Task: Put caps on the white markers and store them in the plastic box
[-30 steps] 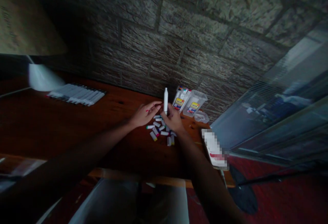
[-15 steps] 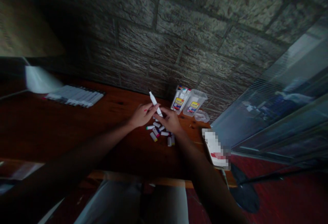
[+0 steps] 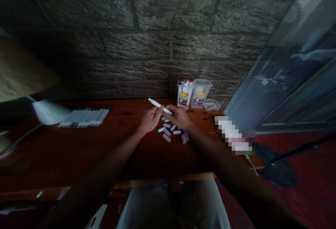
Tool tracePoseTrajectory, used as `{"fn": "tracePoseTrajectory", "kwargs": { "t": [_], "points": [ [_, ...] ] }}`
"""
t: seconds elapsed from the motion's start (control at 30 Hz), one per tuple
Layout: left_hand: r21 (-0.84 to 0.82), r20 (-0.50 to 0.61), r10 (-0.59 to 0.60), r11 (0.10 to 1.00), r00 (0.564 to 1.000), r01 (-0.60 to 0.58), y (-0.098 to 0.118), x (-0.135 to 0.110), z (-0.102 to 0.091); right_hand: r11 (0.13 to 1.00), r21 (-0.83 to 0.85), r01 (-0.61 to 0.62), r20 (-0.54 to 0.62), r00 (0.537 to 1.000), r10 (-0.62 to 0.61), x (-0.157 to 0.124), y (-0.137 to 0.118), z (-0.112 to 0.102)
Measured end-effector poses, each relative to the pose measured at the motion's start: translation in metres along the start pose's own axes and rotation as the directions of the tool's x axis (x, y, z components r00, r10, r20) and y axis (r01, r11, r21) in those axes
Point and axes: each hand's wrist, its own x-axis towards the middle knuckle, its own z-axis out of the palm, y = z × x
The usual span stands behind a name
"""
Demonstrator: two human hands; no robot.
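Note:
A white marker [image 3: 155, 103] slants between my hands over the table, its narrow end pointing up and left. The fingers of my left hand [image 3: 149, 120] are closed around its middle. My right hand [image 3: 181, 117] grips the lower right end, and its fingers partly hide that end. Just below the hands lies a loose heap of short white marker caps [image 3: 166, 137] with coloured ends in green, pink and yellow. My right hand covers part of the heap.
A clear plastic box of markers [image 3: 183, 99], another clear box [image 3: 201, 98] and a shallow lid [image 3: 212, 105] stand by the stone wall. To the left lie a row of white markers [image 3: 85, 117] and a lamp [image 3: 49, 113]. A blurred-out white object [image 3: 232, 134] sits at the right edge.
The marker has tipped from steep to flatter, its free end swinging left. Both hands stay on it. The dark tip seen earlier no longer shows clearly. The camera view has rolled and shifted.

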Motion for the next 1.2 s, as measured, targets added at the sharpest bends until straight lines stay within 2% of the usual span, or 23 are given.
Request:
{"fn": "tracePoseTrajectory", "kwargs": {
  "t": [0.2, 0.3, 0.47, 0.57, 0.67, 0.83, 0.9, 1.07, 1.2],
  "points": [
    [-0.063, -0.007, -0.061, 0.996, 0.998, 0.060, -0.001, 0.002, -0.001, 0.998, -0.039, 0.047, 0.010, 0.999, -0.047, 0.001, -0.008, 0.001],
    [-0.092, -0.043, -0.095, 0.992, 0.995, 0.091, 0.004, 0.002, -0.003, 0.993, -0.101, 0.055, -0.024, 0.998, -0.057, 0.001, -0.009, 0.001],
    [-0.254, -0.108, -0.202, 0.952, 0.974, 0.169, 0.006, 0.007, -0.004, 0.987, -0.160, 0.028, -0.105, 0.993, -0.045, 0.002, -0.001, 0.002],
    [-0.422, -0.033, -0.277, 0.875, 0.960, 0.238, 0.004, 0.010, -0.001, 0.987, -0.162, 0.010, -0.187, 0.982, -0.041, 0.003, 0.007, 0.003],
    [-0.609, 0.063, -0.344, 0.730, 0.937, 0.309, 0.002, 0.012, 0.001, 0.994, -0.105, -0.012, -0.250, 0.968, -0.015, 0.004, 0.012, 0.003],
    [-0.755, 0.101, -0.439, 0.550, 0.893, 0.356, 0.003, 0.015, 0.000, 0.999, -0.026, -0.021, -0.200, 0.980, 0.015, 0.003, 0.009, 0.004],
    [-0.767, 0.094, -0.466, 0.530, 0.880, 0.362, 0.003, 0.015, 0.000, 1.000, -0.001, -0.020, -0.179, 0.984, 0.019, 0.002, 0.004, 0.005],
    [-0.735, 0.045, -0.473, 0.581, 0.880, 0.349, 0.003, 0.016, -0.001, 1.000, 0.014, -0.019, -0.163, 0.986, 0.021, 0.001, -0.004, 0.004],
    [-0.768, 0.070, -0.514, 0.519, 0.855, 0.375, -0.001, 0.016, 0.000, 1.000, 0.016, -0.020, -0.140, 0.990, 0.022, 0.000, -0.004, 0.004]
  ]
}}
